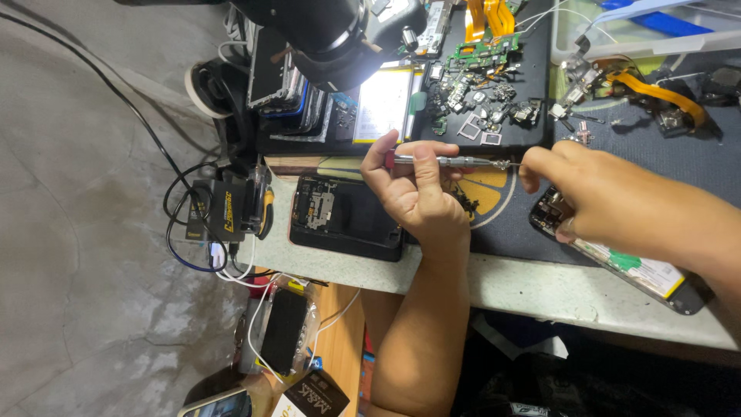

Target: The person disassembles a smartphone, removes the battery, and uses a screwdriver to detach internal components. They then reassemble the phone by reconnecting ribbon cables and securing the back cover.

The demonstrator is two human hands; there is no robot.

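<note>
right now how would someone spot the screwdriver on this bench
Start at the dark work mat on the pale bench. Above it, two hands meet; the slim silver screwdriver runs between them. Unlike the loose parts nearby, it is long, straight and held in the left hand.

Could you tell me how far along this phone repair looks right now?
Done: the opened phone shows its battery. In hand: the left hand holds a screwdriver, its tip by the right hand on that phone. Left: loose parts lie on the mat.
</note>
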